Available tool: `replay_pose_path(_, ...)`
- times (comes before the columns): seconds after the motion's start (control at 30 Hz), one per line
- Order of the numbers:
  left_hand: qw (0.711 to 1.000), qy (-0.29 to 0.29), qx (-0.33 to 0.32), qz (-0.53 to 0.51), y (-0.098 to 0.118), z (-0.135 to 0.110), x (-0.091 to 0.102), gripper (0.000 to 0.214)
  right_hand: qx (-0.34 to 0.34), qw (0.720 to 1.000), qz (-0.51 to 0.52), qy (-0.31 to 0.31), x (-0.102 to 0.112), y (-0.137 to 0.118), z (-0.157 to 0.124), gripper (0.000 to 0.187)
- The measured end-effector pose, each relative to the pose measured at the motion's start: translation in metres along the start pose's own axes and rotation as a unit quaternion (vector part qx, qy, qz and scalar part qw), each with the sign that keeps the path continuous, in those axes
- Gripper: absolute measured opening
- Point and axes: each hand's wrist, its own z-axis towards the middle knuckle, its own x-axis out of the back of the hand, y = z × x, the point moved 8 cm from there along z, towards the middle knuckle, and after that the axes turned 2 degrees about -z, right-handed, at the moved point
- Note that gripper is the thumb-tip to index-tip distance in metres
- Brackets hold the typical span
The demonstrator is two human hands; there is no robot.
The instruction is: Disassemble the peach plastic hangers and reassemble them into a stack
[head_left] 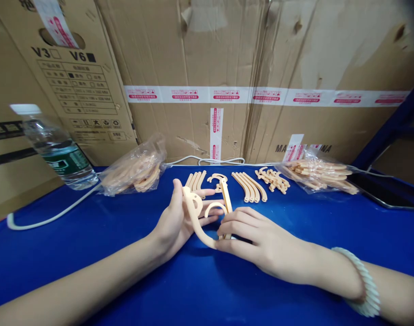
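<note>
A beige plastic folding hanger [200, 228] with a curved arm, a straight arm and a hook stands over the blue table. My right hand [252, 235] is closed around its near right end, the fingertips pressed at the joint. My left hand [175, 222] is open behind the curved arm, thumb up and fingers stretched out toward the hook; whether its palm bears the hanger's weight I cannot tell. Just beyond the fingers lie loose hooks [216, 177], curved hanger arms [249, 186] in a row, and more arms [196, 180] partly hidden by my left hand.
Small beige parts [273, 179] lie in a pile at the back. Clear bags of parts stand left [134, 170] and right [317, 174]. A water bottle [62, 154], a white cable [54, 218] and a dark phone [385, 192] are around them. Cardboard boxes [193, 54] wall off the back.
</note>
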Motion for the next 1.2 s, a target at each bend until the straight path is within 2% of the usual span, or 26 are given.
replay_pose_path(0.07,1.0,0.005,-0.007,0.022,-0.001,-0.001,-0.001,0.072,-0.009,1.0,0.009,-0.003,-0.001,0.003,0.0,0.03)
replay_pose_path(0.2,0.999,0.01,-0.013,0.052,-0.004,0.001,-0.001,0.046,-0.015,1.0,0.01,0.0,-0.001,0.004,-0.001,0.03)
replay_pose_path(0.37,0.997,-0.041,-0.018,0.064,-0.008,0.006,-0.001,0.033,-0.012,0.999,-0.022,0.033,0.003,0.003,-0.003,0.024)
replay_pose_path(0.47,0.995,-0.065,-0.017,0.077,-0.009,0.006,-0.001,0.036,-0.013,0.998,-0.039,0.049,0.005,0.004,-0.002,0.021)
replay_pose_path(0.6,0.992,-0.079,-0.017,0.094,-0.009,0.005,-0.001,0.045,-0.007,0.998,-0.054,0.038,0.003,0.001,-0.001,0.021)
replay_pose_path(0.77,0.983,-0.111,-0.025,0.143,-0.011,0.003,-0.002,0.046,-0.026,0.995,-0.077,0.048,0.002,0.004,-0.003,0.019)
replay_pose_path(0.9,0.964,-0.131,-0.042,0.228,-0.011,-0.004,-0.004,0.049,-0.071,0.994,-0.073,0.041,0.0,0.014,-0.005,0.016)
replay_pose_path(0.97,0.955,-0.121,-0.055,0.264,-0.008,-0.007,-0.005,0.048,-0.096,0.991,-0.079,0.039,0.0,0.019,-0.006,0.018)
replay_pose_path(1.1,0.946,-0.1,-0.085,0.295,-0.004,-0.006,-0.006,0.047,-0.147,0.985,-0.085,0.044,0.001,0.029,-0.009,0.019)
replay_pose_path(1.2,0.948,-0.104,-0.073,0.291,-0.01,-0.002,-0.004,0.047,-0.201,0.976,-0.063,0.052,0.001,0.04,-0.015,0.015)
